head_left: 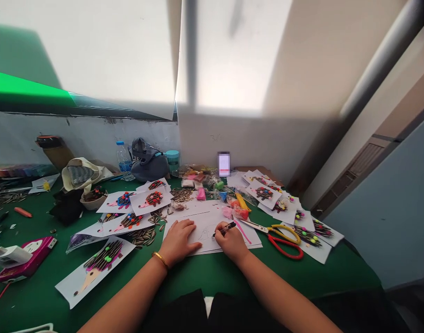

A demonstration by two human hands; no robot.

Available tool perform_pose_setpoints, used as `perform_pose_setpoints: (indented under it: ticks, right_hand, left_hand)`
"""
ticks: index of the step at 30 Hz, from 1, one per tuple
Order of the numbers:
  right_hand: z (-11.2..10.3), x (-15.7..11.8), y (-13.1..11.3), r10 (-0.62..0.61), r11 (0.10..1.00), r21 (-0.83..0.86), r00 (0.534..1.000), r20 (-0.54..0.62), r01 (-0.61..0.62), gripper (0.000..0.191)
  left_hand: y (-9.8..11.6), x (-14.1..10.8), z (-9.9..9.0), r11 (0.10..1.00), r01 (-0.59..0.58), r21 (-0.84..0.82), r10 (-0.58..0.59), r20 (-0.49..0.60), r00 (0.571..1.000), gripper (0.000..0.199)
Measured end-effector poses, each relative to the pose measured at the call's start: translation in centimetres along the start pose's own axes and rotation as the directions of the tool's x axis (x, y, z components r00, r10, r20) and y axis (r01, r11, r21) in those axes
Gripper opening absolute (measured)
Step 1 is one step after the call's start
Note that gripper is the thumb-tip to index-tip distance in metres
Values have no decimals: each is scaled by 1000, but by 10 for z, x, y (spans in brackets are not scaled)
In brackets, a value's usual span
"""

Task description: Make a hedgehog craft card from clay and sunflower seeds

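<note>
Sketching seems under way | right hand (231, 241) grips slim black pen (228, 228) | left hand (180, 238) open, flat on white paper sheet (208, 216) toward green table surface's (194, 276) near edge | next stroke likely needs steady paper

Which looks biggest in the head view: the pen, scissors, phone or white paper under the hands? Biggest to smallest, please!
1. White paper
2. Scissors
3. Pen and phone: unsure. The pen, partly covered by the right hand, looks longer; the phone looks wider and stands farther back.
</note>
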State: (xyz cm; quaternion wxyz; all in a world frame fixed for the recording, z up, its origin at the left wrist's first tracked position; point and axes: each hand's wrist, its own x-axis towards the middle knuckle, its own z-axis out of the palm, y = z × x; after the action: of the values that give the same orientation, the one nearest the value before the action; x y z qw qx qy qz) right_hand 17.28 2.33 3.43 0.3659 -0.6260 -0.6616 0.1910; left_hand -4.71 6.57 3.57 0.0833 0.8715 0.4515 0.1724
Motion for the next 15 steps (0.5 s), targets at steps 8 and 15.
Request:
perform_pose_setpoints:
  ticks: [8, 15]
  right_hand:
    - [1, 4, 6, -53, 998, 35, 997, -63, 55, 19]
    - [3, 6, 5, -111, 992, 64, 993, -33, 113, 20]
  left_hand:
    - [0, 0, 0, 1000, -7, 0, 7, -13, 1000, 58]
    - [0, 0, 0, 1000, -3, 12, 3, 1, 1000, 59]
